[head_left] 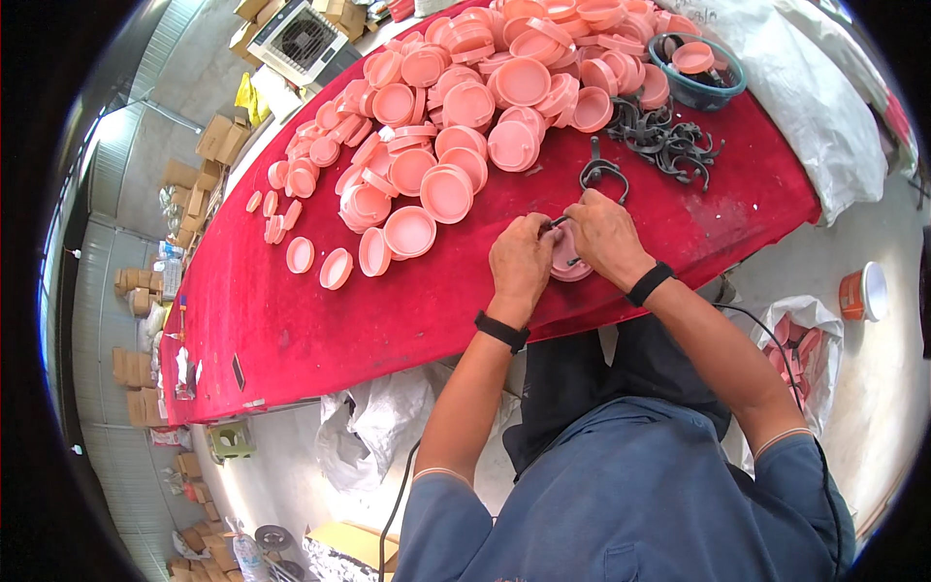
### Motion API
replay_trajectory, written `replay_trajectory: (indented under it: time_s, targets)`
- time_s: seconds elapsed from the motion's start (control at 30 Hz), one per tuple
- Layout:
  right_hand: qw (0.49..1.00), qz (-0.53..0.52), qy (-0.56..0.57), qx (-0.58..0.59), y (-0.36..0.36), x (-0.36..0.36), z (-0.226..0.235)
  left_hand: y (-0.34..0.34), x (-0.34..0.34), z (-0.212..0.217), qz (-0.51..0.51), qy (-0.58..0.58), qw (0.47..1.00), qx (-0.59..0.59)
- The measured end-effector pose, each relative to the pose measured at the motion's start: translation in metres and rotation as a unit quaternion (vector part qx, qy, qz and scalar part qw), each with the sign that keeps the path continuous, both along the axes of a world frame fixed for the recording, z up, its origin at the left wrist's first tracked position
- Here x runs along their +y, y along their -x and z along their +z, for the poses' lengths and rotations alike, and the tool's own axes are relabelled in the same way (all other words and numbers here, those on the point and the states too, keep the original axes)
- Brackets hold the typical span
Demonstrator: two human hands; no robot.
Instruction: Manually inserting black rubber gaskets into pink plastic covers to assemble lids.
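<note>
Close to the table's front edge, my left hand (522, 260) and my right hand (607, 236) meet over a round pink plastic lid (568, 264). Between the fingertips runs a thin black strap (559, 222), pinched from both sides at the lid's far rim. Another bit of black shows lower on the lid; my right hand partly covers it. Just beyond my right hand lies a looped black strap (603, 173). My fingers hide much of the lid.
Many pink round lids (524, 81) are heaped across the red-covered table (320, 335). Tangled black straps (669, 141) lie right of the heap, below a blue-grey basin (703, 95). A white sack of pink pieces (819, 354) and a bucket (863, 293) stand on the floor.
</note>
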State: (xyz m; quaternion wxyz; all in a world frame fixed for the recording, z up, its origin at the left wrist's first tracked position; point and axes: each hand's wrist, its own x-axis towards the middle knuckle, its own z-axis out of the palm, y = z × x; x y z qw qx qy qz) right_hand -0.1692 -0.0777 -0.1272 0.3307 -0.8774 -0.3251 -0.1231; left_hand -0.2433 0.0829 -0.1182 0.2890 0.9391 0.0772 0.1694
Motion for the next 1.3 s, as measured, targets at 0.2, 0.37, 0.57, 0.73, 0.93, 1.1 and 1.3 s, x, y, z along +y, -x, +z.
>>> replay_trajectory:
  time_s: [0.2,0.37,0.57,0.73,0.93,1.1,1.3]
  targets:
    - [0.999,0.026,-0.027,0.011,-0.006,-0.002,-0.003,-0.001,-0.003,0.003,-0.005,0.006,1.0,0.023]
    - [0.999,0.023,0.033,-0.002,-0.007,-0.002,0.001,-0.001,-0.002,-0.002,-0.024,0.003,0.999,-0.028]
    - [0.997,0.058,0.042,0.035,-0.02,-0.009,0.001,-0.007,-0.001,-0.003,-0.051,-0.015,0.998,-0.043]
    - [0.996,0.084,0.009,0.02,-0.005,-0.015,0.016,-0.009,0.003,-0.007,-0.06,-0.02,0.997,-0.048]
    - [0.963,0.252,0.07,-0.063,0.008,-0.041,0.024,-0.01,0.005,-0.004,-0.069,-0.031,0.996,-0.055]
    - [0.948,0.304,0.063,-0.066,-0.004,-0.043,0.021,-0.01,0.006,-0.006,-0.071,-0.025,0.997,-0.036]
    - [0.952,0.303,-0.029,0.011,-0.002,-0.053,0.02,-0.009,0.007,-0.007,-0.064,-0.02,0.997,-0.047]
